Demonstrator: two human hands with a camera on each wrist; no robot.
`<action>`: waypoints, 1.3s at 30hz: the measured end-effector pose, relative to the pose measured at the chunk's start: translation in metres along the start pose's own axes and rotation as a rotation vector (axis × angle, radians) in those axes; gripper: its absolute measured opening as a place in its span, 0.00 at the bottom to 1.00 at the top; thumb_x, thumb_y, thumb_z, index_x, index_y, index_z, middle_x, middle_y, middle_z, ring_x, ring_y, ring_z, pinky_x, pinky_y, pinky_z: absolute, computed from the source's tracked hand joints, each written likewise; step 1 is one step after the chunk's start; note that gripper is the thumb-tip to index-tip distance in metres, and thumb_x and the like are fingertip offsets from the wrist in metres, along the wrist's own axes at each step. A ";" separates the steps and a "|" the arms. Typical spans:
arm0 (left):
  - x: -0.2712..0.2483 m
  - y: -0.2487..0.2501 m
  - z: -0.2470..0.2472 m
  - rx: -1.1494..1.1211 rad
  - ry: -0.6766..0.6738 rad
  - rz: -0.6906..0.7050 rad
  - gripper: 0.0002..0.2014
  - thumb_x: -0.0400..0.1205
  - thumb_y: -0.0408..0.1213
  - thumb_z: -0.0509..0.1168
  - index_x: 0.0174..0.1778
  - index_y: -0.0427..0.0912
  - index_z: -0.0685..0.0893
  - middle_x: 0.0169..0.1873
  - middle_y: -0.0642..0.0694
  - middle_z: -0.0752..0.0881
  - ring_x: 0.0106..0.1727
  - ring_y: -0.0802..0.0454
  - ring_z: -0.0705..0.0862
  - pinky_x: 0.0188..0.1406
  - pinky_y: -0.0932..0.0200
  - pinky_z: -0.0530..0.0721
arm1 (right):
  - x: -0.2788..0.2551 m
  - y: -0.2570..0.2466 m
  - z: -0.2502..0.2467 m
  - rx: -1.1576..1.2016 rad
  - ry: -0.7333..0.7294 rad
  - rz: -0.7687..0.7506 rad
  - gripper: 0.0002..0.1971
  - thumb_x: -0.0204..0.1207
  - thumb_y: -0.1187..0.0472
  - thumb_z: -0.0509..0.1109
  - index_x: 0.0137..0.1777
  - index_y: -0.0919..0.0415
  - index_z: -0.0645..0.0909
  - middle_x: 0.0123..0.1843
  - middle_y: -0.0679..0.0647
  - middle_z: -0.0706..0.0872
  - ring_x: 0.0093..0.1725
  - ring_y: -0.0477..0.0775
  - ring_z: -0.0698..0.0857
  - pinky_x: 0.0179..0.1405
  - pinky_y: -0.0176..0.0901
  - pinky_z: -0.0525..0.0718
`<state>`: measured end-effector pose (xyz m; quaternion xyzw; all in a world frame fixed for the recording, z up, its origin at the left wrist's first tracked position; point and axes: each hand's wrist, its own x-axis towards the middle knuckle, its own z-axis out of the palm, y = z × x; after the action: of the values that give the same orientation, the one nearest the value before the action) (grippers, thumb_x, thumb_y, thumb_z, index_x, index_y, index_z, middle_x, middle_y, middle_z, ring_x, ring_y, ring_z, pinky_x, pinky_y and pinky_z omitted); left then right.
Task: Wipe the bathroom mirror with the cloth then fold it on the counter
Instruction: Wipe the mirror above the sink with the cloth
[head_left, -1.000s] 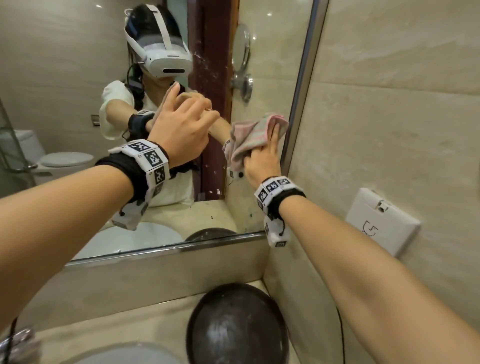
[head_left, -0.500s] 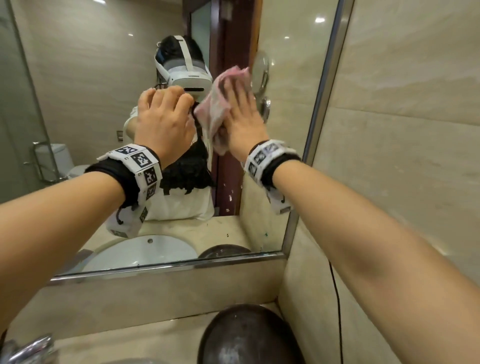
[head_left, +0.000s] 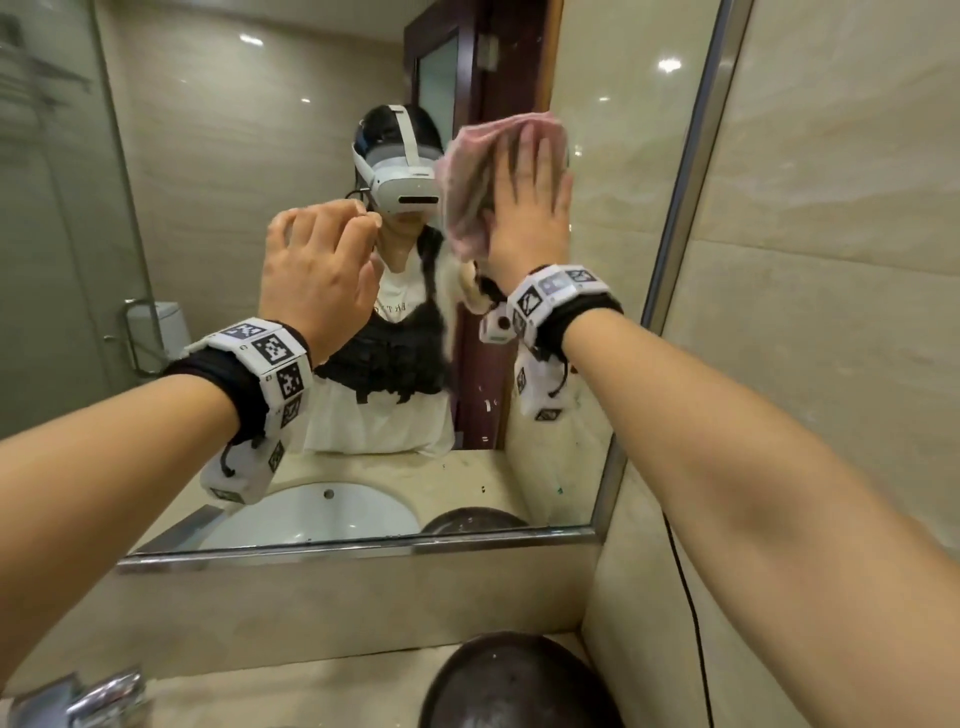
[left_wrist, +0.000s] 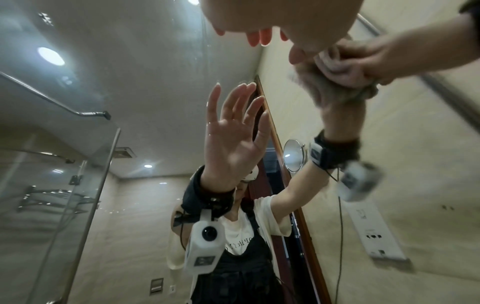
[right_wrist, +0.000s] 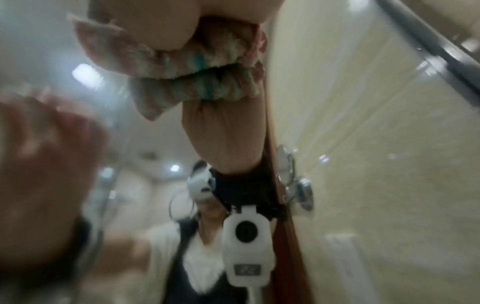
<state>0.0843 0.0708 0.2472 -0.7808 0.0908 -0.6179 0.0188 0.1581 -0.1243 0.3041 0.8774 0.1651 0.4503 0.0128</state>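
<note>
Head view: crumpled terry cloth (head_left: 470, 187), glossy mirror (head_left: 623, 260)

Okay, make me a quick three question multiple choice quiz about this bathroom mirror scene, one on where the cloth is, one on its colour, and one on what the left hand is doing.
1. Where is the cloth?
A. folded on the counter
B. pressed against the mirror
C. lying in the sink

2. What is the cloth's main colour?
A. pink
B. black
C. dark blue

3. What is the state of the left hand?
A. gripping the cloth
B. raised near the mirror, holding nothing
C. turning the faucet

Answers:
1 B, the right hand lies flat on the cloth against the glass.
2 A, the head view shows pinkish fabric; the right wrist view adds pale and teal stripes.
3 B, its reflection in the left wrist view shows an empty palm.
</note>
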 end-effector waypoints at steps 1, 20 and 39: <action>0.001 -0.001 -0.002 -0.004 -0.004 -0.001 0.14 0.79 0.39 0.61 0.59 0.40 0.74 0.58 0.37 0.80 0.57 0.39 0.74 0.62 0.39 0.70 | 0.013 0.002 -0.009 0.065 0.036 0.144 0.41 0.81 0.47 0.57 0.82 0.62 0.37 0.84 0.64 0.38 0.83 0.64 0.38 0.80 0.62 0.37; -0.036 0.035 0.014 -0.099 -0.143 -0.010 0.16 0.76 0.39 0.59 0.59 0.39 0.74 0.62 0.35 0.79 0.59 0.38 0.73 0.62 0.38 0.70 | -0.126 -0.021 0.095 0.059 -0.082 -0.026 0.37 0.82 0.55 0.53 0.79 0.66 0.33 0.83 0.71 0.44 0.81 0.70 0.37 0.75 0.56 0.22; -0.126 0.074 0.049 -0.196 -0.310 0.033 0.16 0.73 0.36 0.62 0.57 0.40 0.75 0.58 0.35 0.80 0.57 0.43 0.69 0.59 0.45 0.67 | -0.192 -0.015 0.137 0.393 -0.069 0.419 0.42 0.81 0.49 0.61 0.78 0.72 0.38 0.81 0.74 0.47 0.82 0.72 0.46 0.80 0.55 0.35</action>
<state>0.0950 0.0149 0.1042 -0.8631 0.1594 -0.4781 -0.0338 0.1590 -0.1508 0.0687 0.8929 0.0637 0.3723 -0.2450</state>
